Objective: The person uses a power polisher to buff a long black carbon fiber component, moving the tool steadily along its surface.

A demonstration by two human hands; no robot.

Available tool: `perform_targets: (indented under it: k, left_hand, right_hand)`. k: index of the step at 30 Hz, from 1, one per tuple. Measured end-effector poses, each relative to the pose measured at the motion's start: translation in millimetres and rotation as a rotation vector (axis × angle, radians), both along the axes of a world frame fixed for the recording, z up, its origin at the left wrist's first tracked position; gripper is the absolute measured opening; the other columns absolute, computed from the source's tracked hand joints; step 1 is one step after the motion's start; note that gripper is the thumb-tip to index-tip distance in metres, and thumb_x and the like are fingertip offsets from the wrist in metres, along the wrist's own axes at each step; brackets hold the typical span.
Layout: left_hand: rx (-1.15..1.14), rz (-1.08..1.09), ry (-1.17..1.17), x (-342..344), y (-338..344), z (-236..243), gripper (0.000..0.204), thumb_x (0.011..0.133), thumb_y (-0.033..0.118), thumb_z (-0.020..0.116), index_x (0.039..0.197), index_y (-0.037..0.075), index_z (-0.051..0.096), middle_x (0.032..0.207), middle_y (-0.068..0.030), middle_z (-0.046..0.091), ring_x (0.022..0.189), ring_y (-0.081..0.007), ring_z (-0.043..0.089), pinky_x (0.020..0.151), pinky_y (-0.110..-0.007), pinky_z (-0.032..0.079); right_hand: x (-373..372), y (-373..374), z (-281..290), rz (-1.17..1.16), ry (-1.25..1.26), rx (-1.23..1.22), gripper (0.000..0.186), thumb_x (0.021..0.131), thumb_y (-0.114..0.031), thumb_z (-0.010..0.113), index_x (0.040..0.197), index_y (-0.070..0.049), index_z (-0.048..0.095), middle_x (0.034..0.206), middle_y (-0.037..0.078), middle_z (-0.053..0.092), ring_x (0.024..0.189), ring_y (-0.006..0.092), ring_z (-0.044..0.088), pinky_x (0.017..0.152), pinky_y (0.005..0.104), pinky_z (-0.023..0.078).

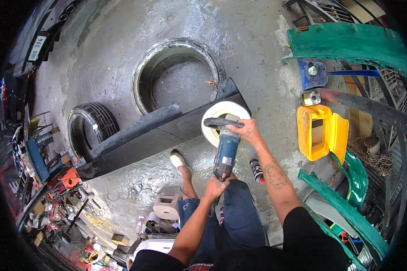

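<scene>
A blue power polisher (225,151) with a round white pad (211,131) sits over the right end of a long, dark, finely textured panel (149,140). My left hand (214,190) is closed round the tool's rear end, low in the middle. My right hand (248,130) grips the front of the polisher beside its black loop handle. The panel lies across a large bare tyre or rim (144,63) and a smaller treaded tyre (101,119).
A yellow container (305,135), blue dustpan (312,79) and green panels (343,40) line the right side. A spray can (256,168) lies by my legs. Cluttered tools and cables (72,198) fill the lower left. A parked car (45,18) stands upper left.
</scene>
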State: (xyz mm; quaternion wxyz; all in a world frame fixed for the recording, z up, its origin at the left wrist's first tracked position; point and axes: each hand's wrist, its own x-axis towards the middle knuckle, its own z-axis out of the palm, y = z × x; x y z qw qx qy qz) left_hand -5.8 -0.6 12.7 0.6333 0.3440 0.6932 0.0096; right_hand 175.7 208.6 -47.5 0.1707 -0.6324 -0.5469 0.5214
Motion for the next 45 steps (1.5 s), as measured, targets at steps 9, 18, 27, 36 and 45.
perform_targets:
  k: [9, 18, 27, 36, 45]
  left_hand:
    - [0.034, 0.046, -0.067, 38.7, 27.2, -17.2, 0.047, 0.072, 0.033, 0.067, 0.080, -0.013, 0.062, 0.078, -0.0317, 0.064, 0.080, -0.0392, 0.068, 0.075, -0.044, 0.052]
    - [-0.081, 0.081, 0.052, -41.9, -22.2, 21.7, 0.042, 0.073, 0.031, 0.066, 0.058, -0.007, 0.056, 0.052, -0.0146, 0.057, 0.050, -0.0201, 0.060, 0.052, -0.038, 0.048]
    - [-0.077, 0.369, 0.125, -74.3, -33.9, 41.9, 0.040, 0.075, 0.027, 0.066, 0.053, -0.006, 0.056, 0.051, -0.0127, 0.059, 0.048, -0.0189, 0.060, 0.051, -0.034, 0.049]
    - [-0.057, 0.115, 0.044, -30.4, -8.6, 9.4, 0.034, 0.076, 0.027, 0.065, 0.064, -0.005, 0.059, 0.056, -0.0149, 0.060, 0.053, -0.0222, 0.063, 0.053, -0.037, 0.049]
    - [-0.006, 0.144, 0.010, -28.3, -14.7, 10.9, 0.037, 0.072, 0.027, 0.064, 0.063, -0.008, 0.055, 0.054, -0.0200, 0.057, 0.051, -0.0209, 0.059, 0.054, -0.041, 0.048]
  right_hand:
    - [38.1, 31.3, 21.4, -0.077, 0.022, -0.012, 0.043, 0.075, -0.041, 0.079, 0.074, 0.001, 0.069, 0.058, 0.002, 0.058, 0.055, 0.0094, 0.050, 0.052, 0.0291, 0.044]
    - [-67.6, -3.5, 0.5, 0.128, 0.061, -0.064, 0.057, 0.068, -0.050, 0.080, 0.082, 0.005, 0.071, 0.073, 0.019, 0.068, 0.068, 0.0281, 0.067, 0.070, 0.0372, 0.052]
    - [-147.3, 0.9, 13.5, 0.305, 0.177, -0.102, 0.063, 0.067, -0.055, 0.078, 0.082, 0.006, 0.070, 0.077, 0.021, 0.069, 0.073, 0.0298, 0.068, 0.074, 0.0377, 0.053]
    - [-69.8, 21.6, 1.0, 0.177, 0.059, -0.086, 0.064, 0.068, -0.053, 0.079, 0.088, 0.007, 0.070, 0.086, 0.022, 0.070, 0.080, 0.0280, 0.069, 0.079, 0.0360, 0.053]
    - [-65.4, 14.5, 8.6, 0.149, 0.080, 0.054, 0.048, 0.070, -0.043, 0.080, 0.077, 0.003, 0.070, 0.058, 0.011, 0.059, 0.052, 0.0144, 0.053, 0.055, 0.0307, 0.046]
